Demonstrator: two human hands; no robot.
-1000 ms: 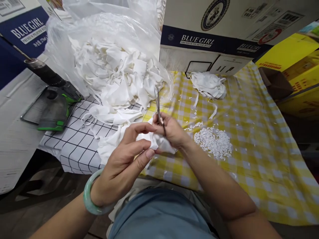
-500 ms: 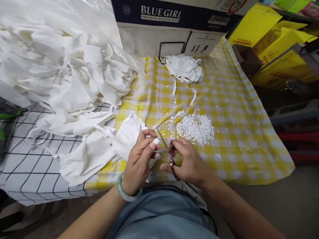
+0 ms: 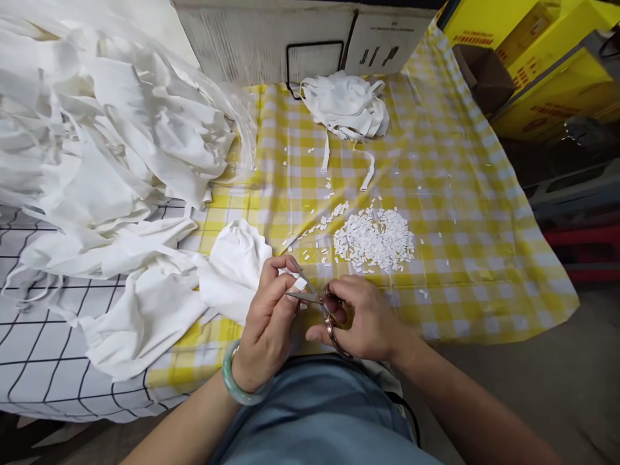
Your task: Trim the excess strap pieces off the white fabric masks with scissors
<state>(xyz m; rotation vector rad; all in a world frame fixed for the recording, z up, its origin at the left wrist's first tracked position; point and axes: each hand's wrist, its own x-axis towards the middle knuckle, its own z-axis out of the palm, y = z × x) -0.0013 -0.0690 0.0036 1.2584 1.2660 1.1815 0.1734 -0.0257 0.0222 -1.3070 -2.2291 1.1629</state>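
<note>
My left hand (image 3: 268, 316), with a green bangle at its wrist, pinches the end of a white strap (image 3: 300, 283). My right hand (image 3: 371, 320) has its fingers through the handles of a pair of scissors (image 3: 320, 299). The blades are parted and reach the left fingertips, around the strap's end; whether they touch the strap I cannot tell. Beside my left hand lies a white cloth garment (image 3: 232, 265), partly hidden by that hand. Beyond the scissors is a heap of small white cut pieces (image 3: 375, 239), with more scattered around it.
A large pile of white garments (image 3: 116, 129) in clear plastic covers the left. At the back, a bundle of white garments (image 3: 343, 106) trails two straps before a cardboard box (image 3: 242, 48). Yellow boxes (image 3: 562, 97) stand off to the right. The tablecloth (image 3: 475, 258) is yellow checked.
The scissors' blades have swung left and now span the strap's end at my left fingertips. My view has tipped downward, so the box's printed top has left the picture.
</note>
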